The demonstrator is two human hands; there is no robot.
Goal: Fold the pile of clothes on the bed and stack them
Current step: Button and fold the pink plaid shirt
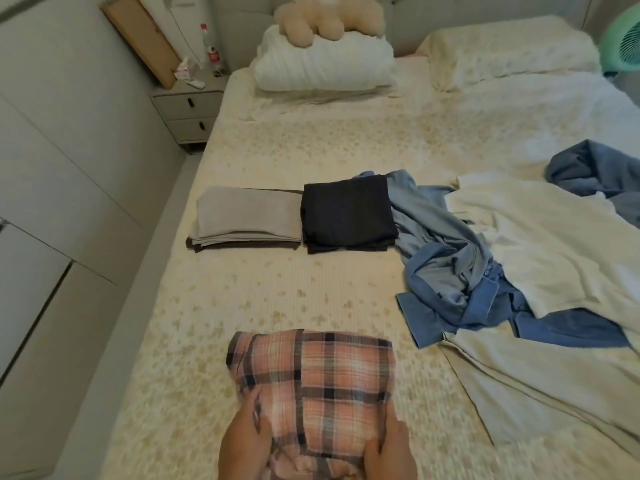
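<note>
At the near edge of the bed (277, 292), the left hand (244, 441) and right hand (391, 445) each grip a side of a folded pink plaid garment (318, 379), fingers curled around its edges. Farther up lie a folded grey stack (246, 220) and, just beside it, a folded dark stack (348, 213). To the right sprawl unfolded blue shirts (450, 268) and a cream garment (540, 244).

Cut off by the bottom edge: both wrists and the plaid shirt's (313, 393) near end. Running off the right edge: green fan (623, 39), cream garment (540, 244). Blurring: bottles (212, 51) on nightstand (188, 105).
</note>
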